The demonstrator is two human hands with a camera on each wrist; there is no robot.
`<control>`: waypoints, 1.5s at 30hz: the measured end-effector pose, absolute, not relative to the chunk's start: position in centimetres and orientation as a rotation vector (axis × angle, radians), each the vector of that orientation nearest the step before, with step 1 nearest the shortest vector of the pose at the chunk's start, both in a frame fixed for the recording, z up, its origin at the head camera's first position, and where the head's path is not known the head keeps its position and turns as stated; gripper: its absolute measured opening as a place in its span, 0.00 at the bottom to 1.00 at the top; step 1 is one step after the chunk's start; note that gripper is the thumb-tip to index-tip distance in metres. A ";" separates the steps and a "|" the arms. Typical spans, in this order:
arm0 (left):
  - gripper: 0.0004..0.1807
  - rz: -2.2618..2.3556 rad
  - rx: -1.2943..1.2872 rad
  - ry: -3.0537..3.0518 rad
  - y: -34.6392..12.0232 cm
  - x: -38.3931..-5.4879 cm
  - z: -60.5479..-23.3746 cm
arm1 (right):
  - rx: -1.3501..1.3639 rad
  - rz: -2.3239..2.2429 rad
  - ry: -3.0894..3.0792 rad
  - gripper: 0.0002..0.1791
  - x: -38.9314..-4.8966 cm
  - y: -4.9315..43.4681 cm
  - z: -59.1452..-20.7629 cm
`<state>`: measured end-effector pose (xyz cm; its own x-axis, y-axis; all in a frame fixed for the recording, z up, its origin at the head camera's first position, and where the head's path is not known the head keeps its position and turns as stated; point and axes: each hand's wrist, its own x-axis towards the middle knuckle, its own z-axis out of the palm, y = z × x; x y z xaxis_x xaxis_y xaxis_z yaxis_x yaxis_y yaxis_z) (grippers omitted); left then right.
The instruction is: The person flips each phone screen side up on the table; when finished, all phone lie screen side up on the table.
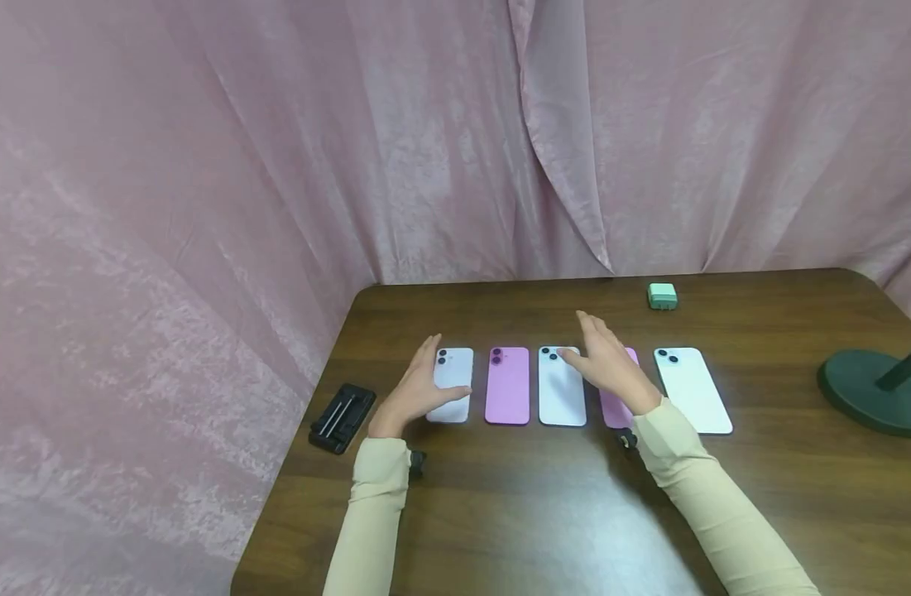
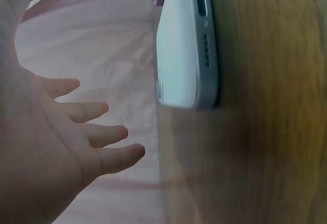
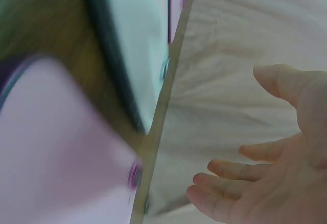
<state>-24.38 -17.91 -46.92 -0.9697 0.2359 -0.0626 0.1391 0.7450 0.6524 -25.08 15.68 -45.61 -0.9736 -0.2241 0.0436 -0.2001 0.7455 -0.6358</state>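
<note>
Several phones lie in a row on the brown table, their backs facing up. My left hand [image 1: 418, 389] is over the leftmost pale phone [image 1: 458, 368], hiding part of it, with fingers extended and thumb spread. In the left wrist view that hand [image 2: 66, 132] appears beside the phone's port end, holding nothing. My right hand [image 1: 607, 360] hovers with spread fingers above a pink phone [image 1: 614, 411], covering much of it. Its thumb overlaps the corner of a pale blue phone [image 1: 563, 397] in the head view. The right wrist view shows that palm [image 3: 271, 173] bare.
Another pink phone [image 1: 507, 389] and a white phone [image 1: 695, 393] belong to the row. A black case with slim metal tools [image 1: 342, 418] lies at the left. A mint-green charger plug [image 1: 662, 295] sits near the back edge; a dark green round base [image 1: 868, 397] stands right.
</note>
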 end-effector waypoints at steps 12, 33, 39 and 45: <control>0.59 1.080 0.273 2.825 -20.3 -23.4 -46.3 | -0.534 -1.154 2.866 0.43 -26.8 10.5 -45.1; 0.55 1.171 0.259 2.775 -21.0 -22.0 -47.4 | -0.621 -1.067 2.723 0.43 -28.1 3.4 -45.5; 0.53 1.195 0.239 2.718 -20.9 -22.0 -48.1 | -0.648 -0.953 2.712 0.41 -28.5 1.4 -46.4; 0.53 1.156 0.180 2.687 -21.0 -22.0 -48.4 | -0.646 -0.836 2.713 0.40 -28.9 -0.2 -46.8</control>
